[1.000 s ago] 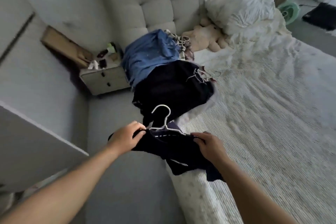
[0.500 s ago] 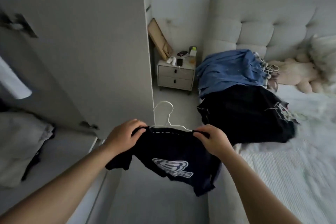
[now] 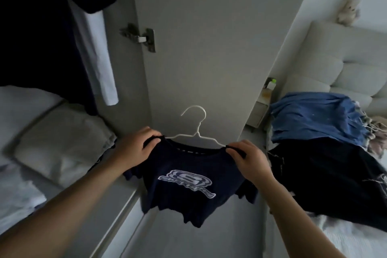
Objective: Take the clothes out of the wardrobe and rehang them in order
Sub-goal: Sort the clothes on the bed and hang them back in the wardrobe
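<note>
- Between the open wardrobe and the bed, a dark navy T-shirt [image 3: 184, 186] hangs on a white wire hanger [image 3: 196, 132], held up in the air in front of the wardrobe door [image 3: 209, 48].
- Left hand [image 3: 136, 148] grips the shirt's left shoulder, fingers curled over the fabric at the end of the hanger.
- Right hand [image 3: 249, 159] pinches the right shoulder in the same way, fingers folded round the cloth and the hanger's arm.
- Both hands sit at about the same height, so the hanger lies roughly level, with its hook standing up above the collar and touching nothing.
- On the chest of the shirt is a pale printed logo [image 3: 188, 182], facing the camera.
- Inside the wardrobe at upper left, a dark garment [image 3: 41, 27] hangs with a white sleeve [image 3: 98, 58] just beside it.
- Below these, folded pale clothes [image 3: 60, 146] lie on the wardrobe shelf.
- A metal hinge [image 3: 140, 35] is on the inner side of the door.
- On the bed [image 3: 356, 241] to the right lie a blue garment [image 3: 314, 117] and, nearer, a black garment [image 3: 326, 182], their edges overlapping.
- A small nightstand [image 3: 258, 109] stands beyond the door's edge, near the padded headboard [image 3: 339, 65].
- A plush toy [image 3: 348, 10] sits on top of the headboard.
</note>
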